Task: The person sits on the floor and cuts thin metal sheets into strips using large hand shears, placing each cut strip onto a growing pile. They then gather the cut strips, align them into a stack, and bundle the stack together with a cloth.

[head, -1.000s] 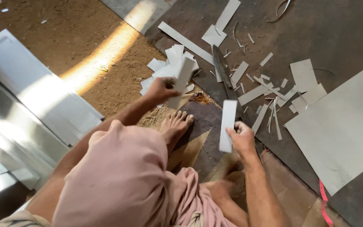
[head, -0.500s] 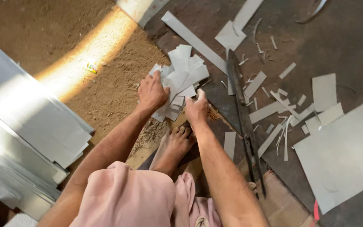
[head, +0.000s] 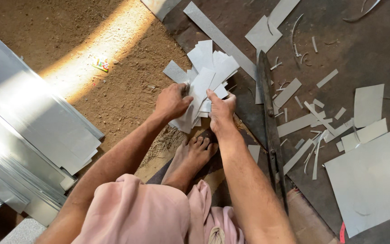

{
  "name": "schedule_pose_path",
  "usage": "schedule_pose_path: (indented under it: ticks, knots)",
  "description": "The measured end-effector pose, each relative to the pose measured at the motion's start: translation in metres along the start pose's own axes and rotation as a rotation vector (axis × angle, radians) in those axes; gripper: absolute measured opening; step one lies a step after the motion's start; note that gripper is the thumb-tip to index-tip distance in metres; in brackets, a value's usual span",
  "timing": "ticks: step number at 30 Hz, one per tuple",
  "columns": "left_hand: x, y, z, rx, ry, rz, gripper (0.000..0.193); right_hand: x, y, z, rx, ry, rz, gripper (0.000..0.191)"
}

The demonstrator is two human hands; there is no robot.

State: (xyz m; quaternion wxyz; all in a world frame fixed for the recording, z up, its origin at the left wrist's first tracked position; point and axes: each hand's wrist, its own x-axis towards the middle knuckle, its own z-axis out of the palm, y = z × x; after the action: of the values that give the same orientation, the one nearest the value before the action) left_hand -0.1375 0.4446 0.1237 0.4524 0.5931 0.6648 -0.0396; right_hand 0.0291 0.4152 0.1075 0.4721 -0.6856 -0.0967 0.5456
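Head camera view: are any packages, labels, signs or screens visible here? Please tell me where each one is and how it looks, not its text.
Small wrapper: flat on the brown dirt in the sunlit patch, left of the left hand and the metal pieces; roughly rectangular, red, green and white. No signs or screens in view.

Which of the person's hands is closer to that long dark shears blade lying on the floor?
Right. The right hand grips the pile of cut metal pieces just beside the long dark shears; the left hand holds the pile's far side, farther from the blade.
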Motion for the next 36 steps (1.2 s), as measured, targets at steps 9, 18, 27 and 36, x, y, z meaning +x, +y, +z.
schedule_pose_path:
  ticks: [9,18,27,36]
  knots:
    - [-0.011,-0.033,-0.005,-0.761,-0.039,0.062,0.043,0.005,0.002,-0.002,0.061,-0.240,0.002,0.034]
    - [-0.074,-0.051,-0.019,-1.523,-0.280,0.044,0.048,-0.024,-0.050,-0.046,0.161,-0.657,0.135,0.030]
    - [-0.110,-0.026,0.013,-1.864,-0.325,0.054,0.054,-0.109,-0.073,-0.002,-0.438,-0.693,0.063,0.052]
    - [-0.132,-0.060,-0.009,-2.125,-0.451,0.197,0.049,-0.145,-0.077,0.019,-1.218,-0.407,-0.584,0.054]
